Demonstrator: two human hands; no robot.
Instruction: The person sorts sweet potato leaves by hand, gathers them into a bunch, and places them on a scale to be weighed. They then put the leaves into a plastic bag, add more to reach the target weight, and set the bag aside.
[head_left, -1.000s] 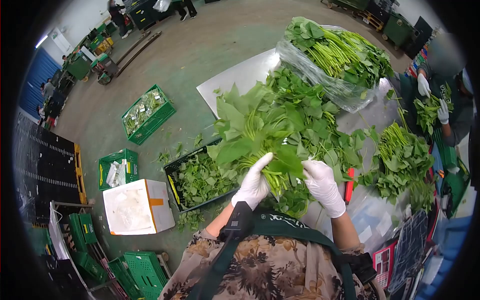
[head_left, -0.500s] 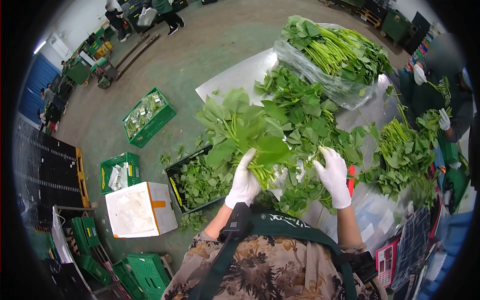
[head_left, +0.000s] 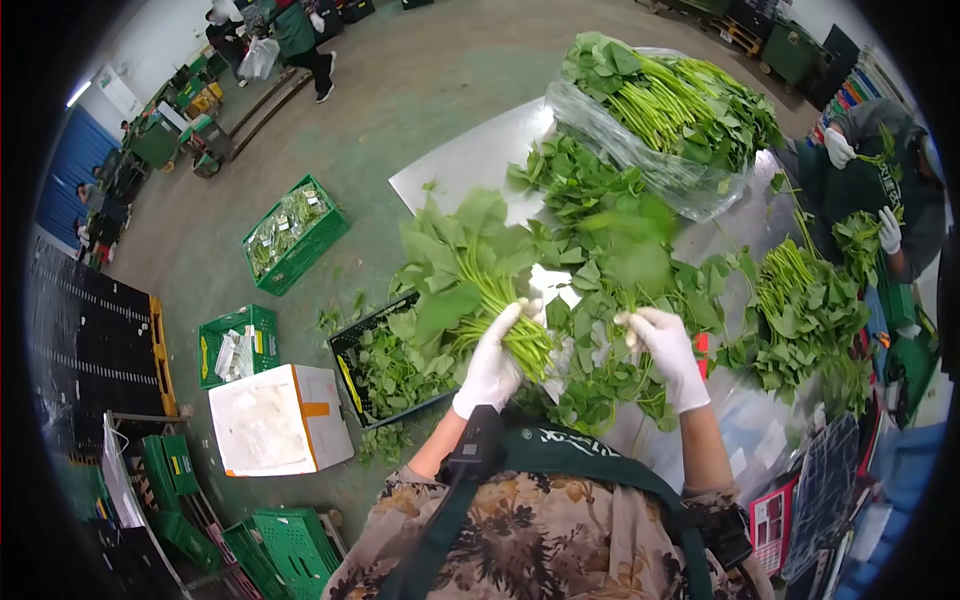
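My left hand, in a white glove, is wrapped round the stems of a bunch of leafy greens, leaves fanning up and away from me. To its right my gloved right hand pinches the stem end of a sprig of leafy greens, whose leaves are blurred by motion. Beneath both hands a loose heap of leafy greens spreads over the metal table. Farther back lies a large pile of long-stemmed greens on a clear plastic bag.
A black crate of loose leaves stands left of the table. Beyond it are a green crate of packed greens, a smaller green crate and a white foam box. At the right, a co-worker in gloves handles greens beside another pile.
My right hand, earlier reaching into the heap with fingers apart, has closed on a sprig and lifted it. The bunch in my left hand has tilted slightly. A distant person has moved.
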